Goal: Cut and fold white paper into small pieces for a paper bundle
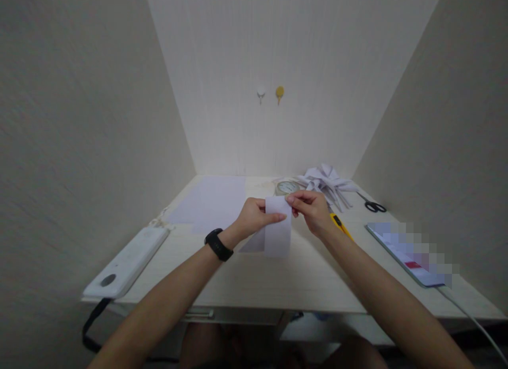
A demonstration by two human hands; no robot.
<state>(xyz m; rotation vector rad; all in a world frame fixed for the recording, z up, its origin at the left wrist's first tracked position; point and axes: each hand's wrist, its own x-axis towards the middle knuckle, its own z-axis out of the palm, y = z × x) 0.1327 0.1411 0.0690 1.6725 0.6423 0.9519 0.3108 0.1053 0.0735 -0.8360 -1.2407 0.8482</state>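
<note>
A folded piece of white paper is held up over the middle of the desk, with one flap slanting out to its lower left. My left hand grips its left side, the thumb lying across the front and the other fingers behind. At the paper's top right corner, my right hand pinches the edge between thumb and fingers. A black watch is on my left wrist. Just beyond my right hand lies a yellow utility knife, partly covered by my forearm.
White paper sheets lie at the back left. Behind my hands are a round clock and crumpled paper strips. Black scissors and a tablet with a cable are right; a white power strip-like box is left.
</note>
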